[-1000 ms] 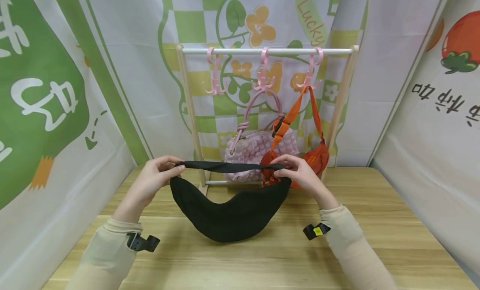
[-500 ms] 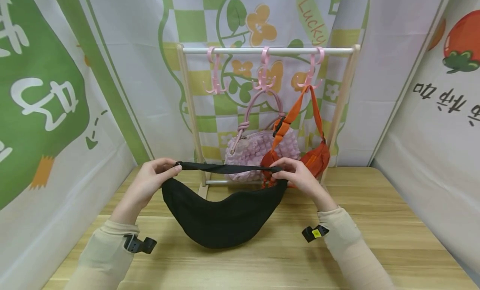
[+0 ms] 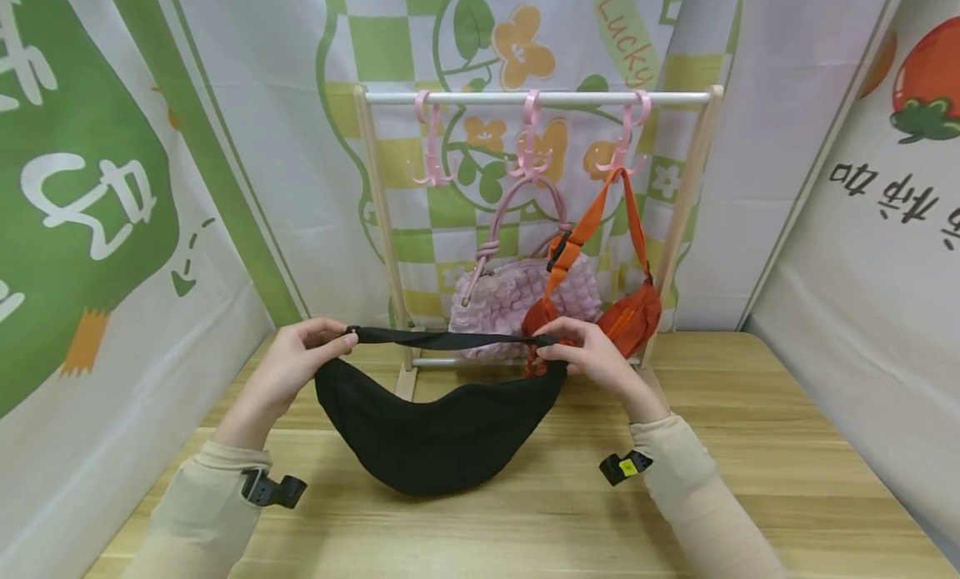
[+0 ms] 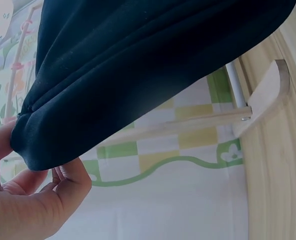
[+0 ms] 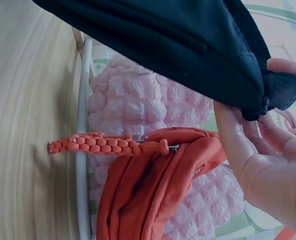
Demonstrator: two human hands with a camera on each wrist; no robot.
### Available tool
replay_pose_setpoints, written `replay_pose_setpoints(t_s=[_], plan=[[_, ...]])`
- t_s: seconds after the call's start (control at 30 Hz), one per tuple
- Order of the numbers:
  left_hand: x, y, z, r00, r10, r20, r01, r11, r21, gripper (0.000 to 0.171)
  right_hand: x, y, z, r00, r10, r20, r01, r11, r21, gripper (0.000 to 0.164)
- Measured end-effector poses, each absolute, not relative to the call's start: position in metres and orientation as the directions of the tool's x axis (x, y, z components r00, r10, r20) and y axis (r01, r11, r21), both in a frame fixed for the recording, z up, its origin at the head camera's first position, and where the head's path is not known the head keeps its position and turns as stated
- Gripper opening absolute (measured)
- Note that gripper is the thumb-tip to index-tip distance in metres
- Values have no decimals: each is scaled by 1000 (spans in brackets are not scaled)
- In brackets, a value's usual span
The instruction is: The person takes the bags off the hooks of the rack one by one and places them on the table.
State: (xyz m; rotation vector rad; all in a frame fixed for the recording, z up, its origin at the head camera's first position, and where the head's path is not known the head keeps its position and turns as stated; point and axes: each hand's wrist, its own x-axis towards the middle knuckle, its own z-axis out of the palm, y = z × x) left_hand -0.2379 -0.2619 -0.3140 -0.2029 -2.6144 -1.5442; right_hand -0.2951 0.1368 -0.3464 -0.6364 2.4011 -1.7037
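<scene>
A black crescent-shaped sling bag (image 3: 442,437) hangs between my two hands over the table, its strap (image 3: 450,339) stretched across the top. My left hand (image 3: 296,366) pinches the strap end at the bag's left corner. At the opposite corner, my right hand (image 3: 585,358) pinches the other strap end. The left wrist view shows the bag's dark fabric (image 4: 122,75) close above the curled fingers (image 4: 72,185). In the right wrist view, thumb and fingers hold the strap's webbing (image 5: 283,90) where it joins the bag.
Behind the bag stands a rack (image 3: 480,99) with pink hooks (image 3: 432,158) along its bar. A pink puffy handbag (image 3: 495,300) hangs from the middle hook, an orange waist bag (image 3: 633,316) from the right one. The wooden table (image 3: 750,446) lies below, with printed cloth walls around.
Both hands have shifted slightly left and a little closer to me, carrying the black bag along. The bag's left corner has moved left. The hanging bags stay on their hooks.
</scene>
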Motion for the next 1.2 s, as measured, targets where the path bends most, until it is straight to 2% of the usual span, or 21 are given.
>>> replay_pose_setpoints(t_s=[0.53,0.83,1.2], plan=[[-236,-277,-317,-990,48,130,137,492,860,49,-296,122,-353,-884,-453,111,-209,172,-963,35],[-237,-284,-321,-994,36,103,107,510,853,51,-297,115,-360,-882,-462,96,-209,200,-957,35],[-239,-293,-331,-996,37,76,84,498,863,45,-300,104,-374,-897,-439,56,-184,255,-949,36]])
